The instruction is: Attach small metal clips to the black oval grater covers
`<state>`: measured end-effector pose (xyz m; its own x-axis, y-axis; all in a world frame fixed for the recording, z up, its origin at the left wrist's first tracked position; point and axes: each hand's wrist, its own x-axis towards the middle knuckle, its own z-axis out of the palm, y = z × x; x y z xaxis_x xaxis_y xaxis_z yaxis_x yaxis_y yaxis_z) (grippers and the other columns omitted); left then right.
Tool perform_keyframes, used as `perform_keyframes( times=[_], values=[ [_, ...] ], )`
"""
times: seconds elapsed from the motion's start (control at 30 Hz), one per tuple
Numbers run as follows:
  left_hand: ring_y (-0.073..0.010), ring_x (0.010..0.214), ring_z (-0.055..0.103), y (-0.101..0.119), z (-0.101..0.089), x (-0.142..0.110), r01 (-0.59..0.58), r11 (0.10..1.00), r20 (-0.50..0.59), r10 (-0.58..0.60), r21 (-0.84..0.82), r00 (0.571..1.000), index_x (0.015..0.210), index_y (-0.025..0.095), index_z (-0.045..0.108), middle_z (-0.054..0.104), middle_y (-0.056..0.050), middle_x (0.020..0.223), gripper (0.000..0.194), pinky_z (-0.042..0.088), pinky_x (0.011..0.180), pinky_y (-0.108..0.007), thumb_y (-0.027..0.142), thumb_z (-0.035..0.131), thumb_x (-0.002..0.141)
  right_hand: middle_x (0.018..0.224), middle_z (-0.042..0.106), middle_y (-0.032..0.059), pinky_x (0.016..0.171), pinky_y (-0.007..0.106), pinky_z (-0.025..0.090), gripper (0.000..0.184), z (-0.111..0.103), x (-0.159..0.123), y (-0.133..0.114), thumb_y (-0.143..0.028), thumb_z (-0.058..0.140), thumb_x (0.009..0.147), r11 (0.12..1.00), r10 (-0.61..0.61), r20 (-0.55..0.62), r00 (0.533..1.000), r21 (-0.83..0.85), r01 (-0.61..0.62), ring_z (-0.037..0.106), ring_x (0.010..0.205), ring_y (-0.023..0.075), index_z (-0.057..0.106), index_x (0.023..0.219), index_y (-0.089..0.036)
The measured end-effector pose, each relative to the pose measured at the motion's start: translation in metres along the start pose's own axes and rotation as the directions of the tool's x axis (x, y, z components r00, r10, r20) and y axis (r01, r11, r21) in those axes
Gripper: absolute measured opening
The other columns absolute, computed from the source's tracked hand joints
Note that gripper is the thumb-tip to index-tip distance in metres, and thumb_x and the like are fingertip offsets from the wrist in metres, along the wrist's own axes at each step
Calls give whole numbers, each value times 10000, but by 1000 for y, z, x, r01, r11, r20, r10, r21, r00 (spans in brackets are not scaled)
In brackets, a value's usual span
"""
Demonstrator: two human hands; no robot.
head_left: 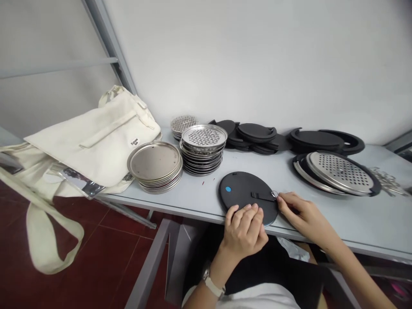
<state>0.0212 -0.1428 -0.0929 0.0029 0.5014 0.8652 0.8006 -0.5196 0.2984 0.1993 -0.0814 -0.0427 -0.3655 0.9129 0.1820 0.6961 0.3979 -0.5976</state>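
A round black disc [240, 189] with a blue dot and a small slot lies at the table's front edge. My left hand [243, 229] is closed over its near rim, fingers on top, thumb low. At the disc's right edge, my right hand [301, 214] pinches a small metal wire clip [274, 194]; the fingertips hide part of it. To the right, round perforated metal plates [341, 171] rest tilted in a black ring-shaped holder [376, 189]. Beyond them lies a pile of small metal wire pieces [388, 180].
Plain metal discs [154, 161] are stacked at left, beside a taller stack of perforated metal plates [204, 139] and a smaller one [184, 124]. Black round parts [255, 131] line the wall. A cream cloth bag [106, 133] overhangs the left end of the table [257, 165].
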Motion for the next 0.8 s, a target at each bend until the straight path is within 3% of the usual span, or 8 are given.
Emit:
perform_keyframes(
  times=[0.1, 0.2, 0.37, 0.53, 0.63, 0.67, 0.73, 0.8],
  values=[
    [-157, 957, 631, 1, -2, 0, 48, 999, 37, -48, 10, 998, 1086, 169, 626, 707, -43, 1024, 301, 359, 999, -324, 211, 478, 826, 758, 626, 45, 688, 306, 438, 333, -1, 0, 7, -465, 430, 921, 999, 1, 45, 999, 33, -2, 568, 746, 209, 579, 766, -211],
    [-166, 995, 619, 2, -7, 1, 105, 994, 98, -105, -4, 990, 1085, 180, 620, 695, -50, 1050, 293, 372, 989, -337, 207, 471, 834, 678, 574, 22, 646, 285, 429, 373, -3, 1, 9, -472, 447, 912, 997, 2, 76, 997, 76, -8, 538, 682, 185, 533, 666, -204],
    [-188, 1006, 588, 8, -22, 12, 189, 981, 177, -180, -36, 968, 1054, 183, 604, 670, -59, 1031, 262, 382, 966, -377, 144, 430, 862, 624, 471, -14, 599, 261, 398, 365, -6, 4, -4, -446, 386, 942, 995, 10, 69, 998, 96, -17, 471, 621, 152, 457, 673, -210],
    [-191, 876, 567, 11, -45, 55, 248, 967, 467, -244, 54, 850, 969, 198, 585, 611, -52, 931, 192, 459, 819, -356, 120, 445, 865, 620, 455, -29, 562, 242, 387, 332, -11, 10, -16, -417, 372, 947, 985, 23, 52, 998, 171, -31, 442, 585, 137, 447, 697, -213],
    [-206, 932, 573, 2, -52, 86, 126, 992, 627, -89, -14, 774, 1017, 221, 583, 602, -59, 990, 166, 461, 862, -367, 233, 517, 865, 594, 430, -38, 535, 236, 367, 334, -15, 18, -15, -414, 376, 949, 979, 14, 66, 998, 202, -27, 414, 565, 130, 441, 693, -210],
    [-234, 1024, 561, -2, -52, 95, 83, 994, 658, -16, -70, 753, 1110, 231, 564, 587, -80, 1102, 313, 447, 915, -393, 359, 593, 826, 589, 420, -41, 531, 234, 361, 338, -17, 21, -14, -415, 371, 952, 977, 8, 74, 997, 213, -24, 408, 560, 128, 436, 691, -209],
    [-329, 1236, 446, -13, -46, 107, -6, 987, 719, 119, -158, 684, 1318, 230, 438, 455, -148, 1354, 850, 415, 974, -468, 653, 685, 623, 587, 415, -46, 535, 233, 363, 346, -19, 27, -11, -421, 358, 957, 972, 5, 77, 997, 233, -23, 409, 556, 125, 437, 697, -207],
    [-361, 1333, 334, -23, -34, 114, -61, 982, 747, 176, -179, 641, 1412, 224, 323, 340, -176, 1456, 1056, 376, 1012, -514, 699, 702, 548, 597, 431, -46, 544, 231, 371, 349, -22, 33, -8, -426, 348, 961, 969, 18, 72, 997, 245, -36, 426, 562, 126, 440, 704, -207]
  ],
)
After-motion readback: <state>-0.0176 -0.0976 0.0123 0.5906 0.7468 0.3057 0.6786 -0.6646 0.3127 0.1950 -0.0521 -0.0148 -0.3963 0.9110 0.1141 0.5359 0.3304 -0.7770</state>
